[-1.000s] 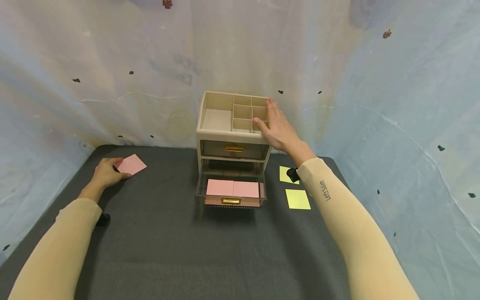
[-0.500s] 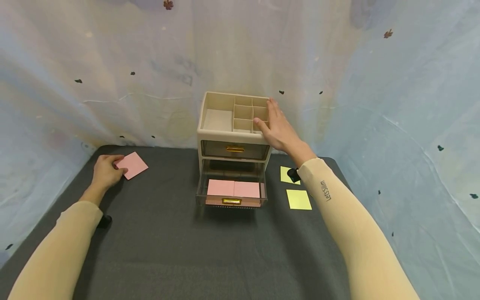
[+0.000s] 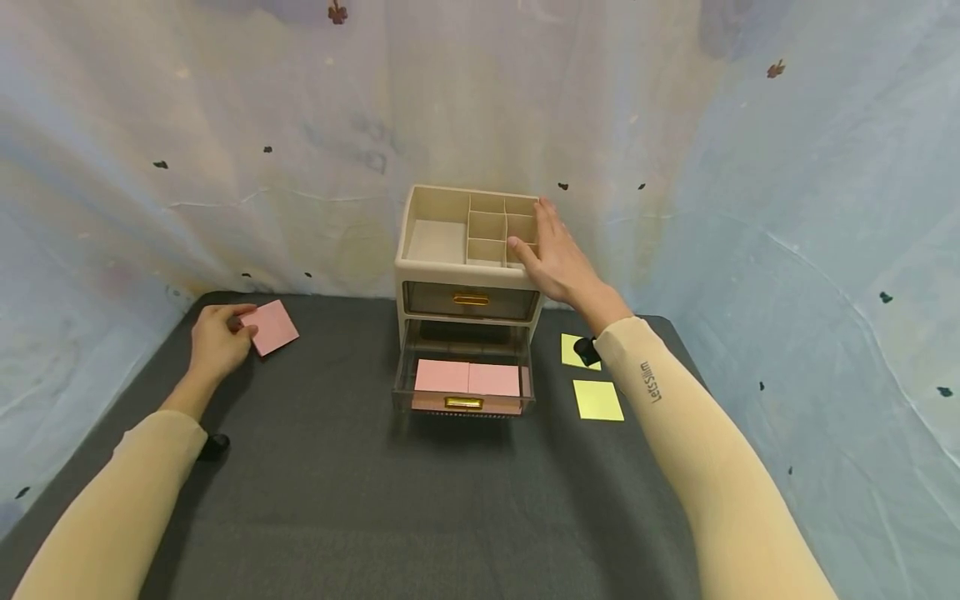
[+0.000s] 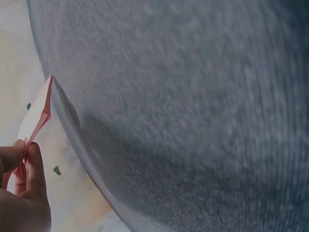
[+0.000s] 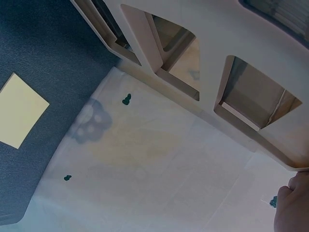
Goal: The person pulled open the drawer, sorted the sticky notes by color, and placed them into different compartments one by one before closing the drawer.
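My left hand (image 3: pixel 219 337) pinches a pink sticky note pad (image 3: pixel 272 327) by its near corner, thumb on one side and fingers on the other. In the left wrist view the pad (image 4: pixel 38 111) is edge-on and looks slightly spread, raised off the dark tabletop. My right hand (image 3: pixel 558 262) rests on the right rim of a cream desktop drawer organizer (image 3: pixel 442 268), its fingers fairly straight and the thumb over the small top compartments. The lower clear drawer (image 3: pixel 405 402) is pulled out and holds pink note pads (image 3: pixel 441 375) side by side. The upper drawer (image 3: pixel 427 298) is closed.
Right of the organizer lie yellow sticky notes (image 3: pixel 597 400), some partly hidden by my right forearm. A patterned curtain (image 3: pixel 480 100) hangs behind and around the dark table (image 3: pixel 360 500). Side openings of the organizer (image 5: pixel 260 96) show in the right wrist view.
My left hand has turned and shifted slightly to the right, lifting the pink sticky note pad off the table. The right hand stays on the organizer, and the drawer has not moved.
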`<state>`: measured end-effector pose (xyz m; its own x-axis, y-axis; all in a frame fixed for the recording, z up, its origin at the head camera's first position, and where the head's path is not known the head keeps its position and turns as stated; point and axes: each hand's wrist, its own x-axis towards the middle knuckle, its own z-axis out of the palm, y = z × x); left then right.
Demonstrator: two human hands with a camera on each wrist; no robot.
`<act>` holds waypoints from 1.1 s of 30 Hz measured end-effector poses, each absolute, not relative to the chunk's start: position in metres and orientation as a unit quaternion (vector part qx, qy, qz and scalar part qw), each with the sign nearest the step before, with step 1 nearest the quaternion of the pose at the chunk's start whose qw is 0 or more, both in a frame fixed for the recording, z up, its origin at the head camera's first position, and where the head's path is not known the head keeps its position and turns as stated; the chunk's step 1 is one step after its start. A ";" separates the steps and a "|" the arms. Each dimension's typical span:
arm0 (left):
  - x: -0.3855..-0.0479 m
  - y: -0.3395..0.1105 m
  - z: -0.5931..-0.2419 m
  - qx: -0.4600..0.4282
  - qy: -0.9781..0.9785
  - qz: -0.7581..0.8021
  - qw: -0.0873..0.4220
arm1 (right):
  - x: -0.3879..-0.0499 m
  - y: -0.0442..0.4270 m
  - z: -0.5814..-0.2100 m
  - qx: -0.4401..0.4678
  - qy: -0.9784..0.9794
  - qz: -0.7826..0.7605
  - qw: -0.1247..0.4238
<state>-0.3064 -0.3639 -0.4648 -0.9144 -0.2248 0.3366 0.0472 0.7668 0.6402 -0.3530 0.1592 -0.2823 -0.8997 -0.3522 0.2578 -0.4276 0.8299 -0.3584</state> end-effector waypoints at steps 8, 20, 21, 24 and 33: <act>-0.303 -0.353 -0.460 0.042 -0.909 -0.350 0.221 | -0.354 0.158 -0.283 0.206 -0.951 0.212 0.091; -0.291 -0.323 -0.442 0.041 -0.883 -0.397 0.247 | -0.354 0.158 -0.281 0.206 -0.952 0.207 0.091; -0.290 -0.320 -0.441 0.041 -0.880 -0.402 0.248 | -0.354 0.158 -0.281 0.206 -0.952 0.207 0.091; -0.288 -0.314 -0.438 0.041 -0.876 -0.411 0.250 | -0.353 0.158 -0.281 0.206 -0.952 0.208 0.091; -0.278 -0.296 -0.426 0.033 -0.859 -0.442 0.257 | -0.356 0.159 -0.282 0.206 -0.951 0.211 0.094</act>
